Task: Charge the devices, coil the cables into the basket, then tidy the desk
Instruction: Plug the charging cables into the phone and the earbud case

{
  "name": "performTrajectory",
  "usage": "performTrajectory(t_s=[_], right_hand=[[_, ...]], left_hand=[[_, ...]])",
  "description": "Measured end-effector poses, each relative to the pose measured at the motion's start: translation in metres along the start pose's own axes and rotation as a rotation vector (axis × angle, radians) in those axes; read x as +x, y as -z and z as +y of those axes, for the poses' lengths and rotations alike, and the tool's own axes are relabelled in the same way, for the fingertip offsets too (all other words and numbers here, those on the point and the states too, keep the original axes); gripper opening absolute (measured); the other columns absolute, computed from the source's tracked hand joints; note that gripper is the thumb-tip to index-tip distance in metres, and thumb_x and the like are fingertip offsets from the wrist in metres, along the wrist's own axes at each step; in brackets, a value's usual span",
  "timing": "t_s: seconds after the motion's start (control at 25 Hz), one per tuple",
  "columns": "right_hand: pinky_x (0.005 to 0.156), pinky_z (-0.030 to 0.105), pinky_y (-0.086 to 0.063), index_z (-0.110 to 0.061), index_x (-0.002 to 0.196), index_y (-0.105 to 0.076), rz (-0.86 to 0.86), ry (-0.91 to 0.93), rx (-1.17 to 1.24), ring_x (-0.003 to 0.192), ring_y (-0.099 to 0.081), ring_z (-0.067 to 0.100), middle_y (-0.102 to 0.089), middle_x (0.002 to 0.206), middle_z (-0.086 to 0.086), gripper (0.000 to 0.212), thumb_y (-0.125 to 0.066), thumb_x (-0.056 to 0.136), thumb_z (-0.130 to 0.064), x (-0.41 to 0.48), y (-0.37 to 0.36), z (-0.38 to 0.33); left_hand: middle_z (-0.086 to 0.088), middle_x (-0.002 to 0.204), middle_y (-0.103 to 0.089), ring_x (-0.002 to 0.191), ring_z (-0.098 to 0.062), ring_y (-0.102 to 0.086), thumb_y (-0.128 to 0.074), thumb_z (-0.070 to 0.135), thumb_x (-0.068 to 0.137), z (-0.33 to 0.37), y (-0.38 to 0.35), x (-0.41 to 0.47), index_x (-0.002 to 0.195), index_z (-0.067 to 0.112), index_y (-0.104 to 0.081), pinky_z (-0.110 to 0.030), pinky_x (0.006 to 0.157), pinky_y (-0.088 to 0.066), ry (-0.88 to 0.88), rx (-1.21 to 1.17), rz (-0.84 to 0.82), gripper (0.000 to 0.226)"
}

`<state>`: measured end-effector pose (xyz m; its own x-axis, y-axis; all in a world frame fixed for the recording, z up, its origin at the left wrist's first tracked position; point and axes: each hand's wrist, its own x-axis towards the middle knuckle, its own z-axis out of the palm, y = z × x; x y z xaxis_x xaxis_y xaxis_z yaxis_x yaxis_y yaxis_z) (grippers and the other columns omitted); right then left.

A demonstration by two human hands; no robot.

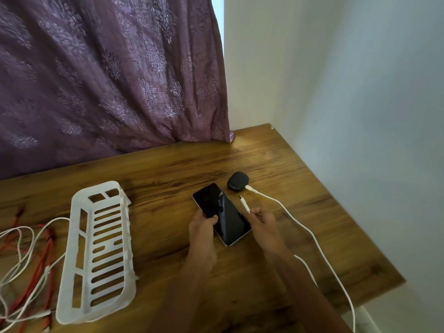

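A dark-screened phone (pixel 224 210) lies on the wooden desk (pixel 168 174). My left hand (pixel 203 227) grips its left edge, thumb on the screen. My right hand (pixel 263 221) pinches a white charging plug (pixel 244 204), whose tip points away from me just right of the phone. A black earbuds case (pixel 237 180) sits behind the phone with a second white cable (pixel 312 236) plugged into it; that cable runs off the desk's front right edge. An empty white slotted basket (pixel 98 251) stands at the left.
Loose red and white cables (pixel 28 255) lie tangled left of the basket. A purple curtain (pixel 108 75) hangs behind the desk. A white wall (pixel 360 116) bounds the desk's right side.
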<state>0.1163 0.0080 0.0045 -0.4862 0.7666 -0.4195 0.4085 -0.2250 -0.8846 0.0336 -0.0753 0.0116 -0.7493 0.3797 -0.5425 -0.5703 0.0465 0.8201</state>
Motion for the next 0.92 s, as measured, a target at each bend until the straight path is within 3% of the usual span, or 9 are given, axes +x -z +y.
performTrajectory(t_s=[0.08,0.2,0.36,0.52,0.64,0.72,0.92], right_hand=[[0.059,0.019,-0.037,-0.017,0.105,-0.055,-0.006,-0.030,0.076,0.085,-0.053,0.005,-0.058,0.097,-0.001,0.012,-0.051,0.095,-0.022,-0.001,0.000,-0.002],[0.061,0.019,-0.037,-0.016,0.107,-0.056,0.000,-0.045,0.141,0.086,-0.051,0.003,-0.056,0.096,-0.005,0.014,-0.052,0.094,-0.021,-0.004,0.002,-0.004],[0.072,0.023,-0.046,-0.011,0.108,-0.059,0.035,-0.047,0.238,0.095,-0.058,0.012,-0.063,0.105,0.004,0.019,-0.058,0.090,-0.019,-0.003,0.006,-0.006],[0.058,0.013,-0.048,-0.007,0.106,-0.058,0.019,0.013,0.300,0.088,-0.064,0.011,-0.067,0.101,0.008,0.015,-0.054,0.092,-0.013,-0.009,0.009,-0.012],[0.052,0.010,-0.047,-0.006,0.104,-0.060,0.003,0.039,0.296,0.082,-0.063,0.011,-0.067,0.099,0.008,0.014,-0.053,0.093,-0.011,-0.017,0.007,-0.017],[0.051,0.009,-0.046,-0.009,0.099,-0.062,-0.013,0.064,0.297,0.075,-0.061,0.011,-0.067,0.093,0.006,0.011,-0.053,0.093,-0.011,-0.023,0.008,-0.024],[0.057,0.012,-0.046,-0.020,0.094,-0.063,0.031,0.262,0.247,0.064,-0.060,0.000,-0.066,0.076,-0.005,0.011,-0.056,0.091,-0.012,-0.042,0.014,-0.044]], left_hand=[[-0.001,0.121,-0.055,0.114,-0.019,-0.049,-0.046,-0.005,0.089,0.003,0.001,-0.001,0.119,0.018,-0.048,-0.038,0.102,-0.036,0.008,-0.059,0.029,0.039],[-0.007,0.134,-0.050,0.121,-0.024,-0.049,-0.050,0.000,0.089,0.004,0.007,0.002,0.138,0.013,-0.038,-0.040,0.104,-0.040,0.068,-0.147,0.055,0.052],[-0.013,0.112,-0.061,0.092,-0.019,-0.059,-0.049,0.010,0.093,0.013,0.011,0.008,0.118,0.004,-0.054,-0.029,0.071,-0.048,0.199,-0.209,0.066,0.026],[-0.016,0.114,-0.059,0.095,-0.026,-0.058,-0.039,0.014,0.098,0.019,0.010,0.006,0.125,0.005,-0.048,-0.039,0.072,-0.050,0.279,-0.272,-0.041,0.029],[-0.018,0.117,-0.058,0.091,-0.027,-0.059,-0.037,0.018,0.099,0.023,0.008,0.006,0.131,0.007,-0.043,-0.038,0.064,-0.050,0.288,-0.257,-0.046,0.034],[-0.019,0.122,-0.057,0.094,-0.027,-0.059,-0.038,0.020,0.099,0.029,0.009,0.007,0.132,0.006,-0.042,-0.037,0.067,-0.051,0.275,-0.251,-0.051,0.036],[-0.014,0.097,-0.062,0.081,-0.020,-0.061,-0.036,0.013,0.100,0.049,0.010,0.001,0.118,0.002,-0.050,-0.029,0.058,-0.053,0.173,-0.282,-0.143,0.025]])
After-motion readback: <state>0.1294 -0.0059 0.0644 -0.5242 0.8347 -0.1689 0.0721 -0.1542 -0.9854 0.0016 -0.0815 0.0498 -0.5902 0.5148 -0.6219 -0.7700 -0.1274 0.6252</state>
